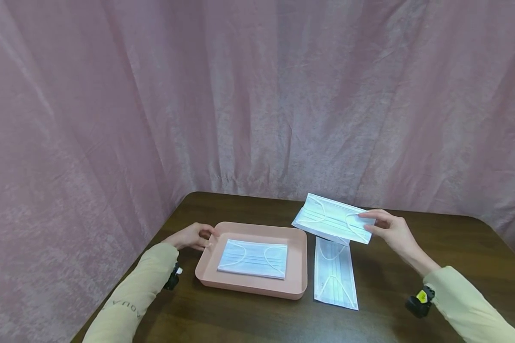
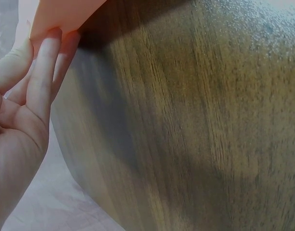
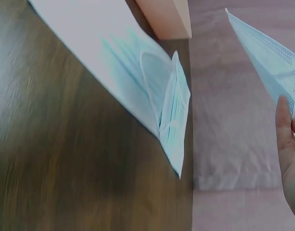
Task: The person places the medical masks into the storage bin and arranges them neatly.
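Observation:
My left hand point(image 1: 193, 236) pinches the left rim of a shallow pink tray point(image 1: 257, 231), thumb on one side of the wall and fingers on the other. Inside the tray lies a pleated face mask point(image 1: 253, 259) with white ear loops, laid lengthwise. To the right of the tray, my right hand point(image 1: 390, 231) pinches the right end of a pale blue face mask point(image 1: 334, 214). This held mask is raised and tilted, its far end slanting up in the right wrist view. Below it on the table are another mask point(image 3: 175, 115) and a mask laid front to back point(image 1: 335, 278), which overlap.
The dark wooden table point(image 1: 240, 319) has rounded back corners. Pink curtains point(image 1: 257, 95) hang behind it and along the left side. Both wrists carry small black cameras point(image 1: 419, 302) over light sleeves.

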